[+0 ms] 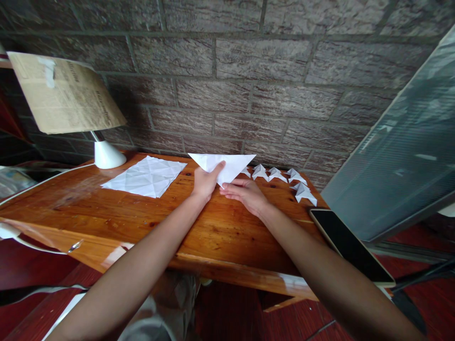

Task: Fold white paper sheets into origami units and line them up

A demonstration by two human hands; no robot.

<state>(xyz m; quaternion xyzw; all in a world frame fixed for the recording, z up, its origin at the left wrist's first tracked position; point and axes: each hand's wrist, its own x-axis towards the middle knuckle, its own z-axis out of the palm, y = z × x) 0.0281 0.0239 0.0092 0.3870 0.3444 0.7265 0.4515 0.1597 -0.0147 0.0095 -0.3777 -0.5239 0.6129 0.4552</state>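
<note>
A white sheet of paper folded to a triangle (232, 164) is held up over the wooden table, its long edge away from me and one corner pointing toward me. My left hand (206, 181) grips its left side, thumb on top and the other fingers hidden beneath. At the near corner, my right hand (245, 193) pinches the paper between thumb and fingers. Creased white paper sheets (149, 176) lie flat to the left. Several small folded paper pieces (277, 174) stand in a row behind and to the right of my right hand.
The wooden table (227, 232) runs along a brick wall (231, 94). A lamp (108, 154) with a paper shade stands at the back left, its white cord trailing left. A tablet (350, 244) lies at the right edge, near a translucent panel (387, 142).
</note>
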